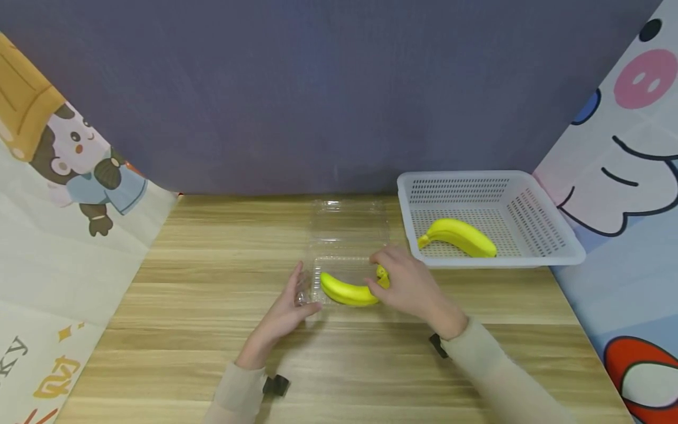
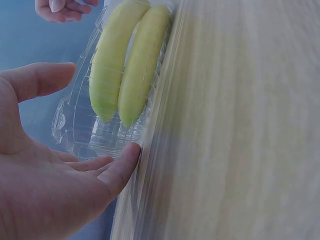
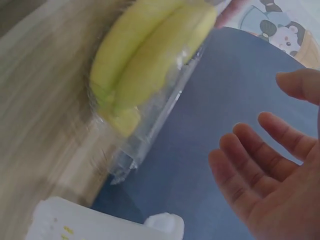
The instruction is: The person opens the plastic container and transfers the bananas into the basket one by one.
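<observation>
A clear plastic clamshell box (image 1: pixel 344 263) lies on the table, its lid (image 1: pixel 349 225) folded back. A yellow banana (image 1: pixel 345 291) lies in its base; two long banana shapes (image 2: pixel 112 62) show side by side through the plastic in the left wrist view. My left hand (image 1: pixel 283 315) is at the box's left end, thumb apart from the fingers, a fingertip right at the lower wall. My right hand (image 1: pixel 408 285) hovers over the stem end at the right. In the right wrist view its loosely bent fingers (image 3: pixel 242 165) are apart from the fruit.
A white perforated basket (image 1: pixel 551 262) stands at the back right, holding another banana (image 1: pixel 461 237). A dark panel (image 1: pixel 318 100) rises behind the wooden table (image 1: pixel 228 235). Printed cartoon sheets (image 1: pixel 85 247) line the sides.
</observation>
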`<state>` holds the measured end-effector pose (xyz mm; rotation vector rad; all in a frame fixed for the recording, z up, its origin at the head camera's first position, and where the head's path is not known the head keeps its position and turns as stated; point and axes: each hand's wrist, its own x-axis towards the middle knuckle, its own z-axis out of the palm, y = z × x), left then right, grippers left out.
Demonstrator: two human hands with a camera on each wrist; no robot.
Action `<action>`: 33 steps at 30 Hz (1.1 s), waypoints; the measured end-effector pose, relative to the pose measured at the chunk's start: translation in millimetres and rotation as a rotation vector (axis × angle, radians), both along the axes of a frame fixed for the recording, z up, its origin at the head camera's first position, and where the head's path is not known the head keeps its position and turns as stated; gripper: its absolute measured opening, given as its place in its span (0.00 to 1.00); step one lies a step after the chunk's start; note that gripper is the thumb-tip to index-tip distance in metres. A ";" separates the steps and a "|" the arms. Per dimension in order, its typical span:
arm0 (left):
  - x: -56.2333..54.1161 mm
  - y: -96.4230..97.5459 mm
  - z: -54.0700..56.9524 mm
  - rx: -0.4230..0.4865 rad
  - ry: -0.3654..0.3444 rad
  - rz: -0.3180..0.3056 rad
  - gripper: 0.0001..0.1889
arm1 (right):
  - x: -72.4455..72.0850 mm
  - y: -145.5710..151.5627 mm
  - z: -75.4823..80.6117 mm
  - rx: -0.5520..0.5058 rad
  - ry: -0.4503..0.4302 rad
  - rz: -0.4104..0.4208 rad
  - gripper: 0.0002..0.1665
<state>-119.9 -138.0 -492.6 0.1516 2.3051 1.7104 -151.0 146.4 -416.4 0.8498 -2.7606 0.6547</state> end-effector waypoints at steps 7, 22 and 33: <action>0.2 -0.2 -0.2 0.002 0.001 0.004 0.57 | -0.3 -5.3 -9.9 0.020 -0.011 0.029 0.22; -0.7 0.1 -1.4 0.002 -0.002 0.005 0.57 | -4.7 -13.9 -22.6 0.042 -0.109 0.082 0.23; -0.7 0.4 -1.2 0.001 -0.008 0.008 0.57 | -11.1 -20.5 -26.9 0.119 -0.200 0.082 0.24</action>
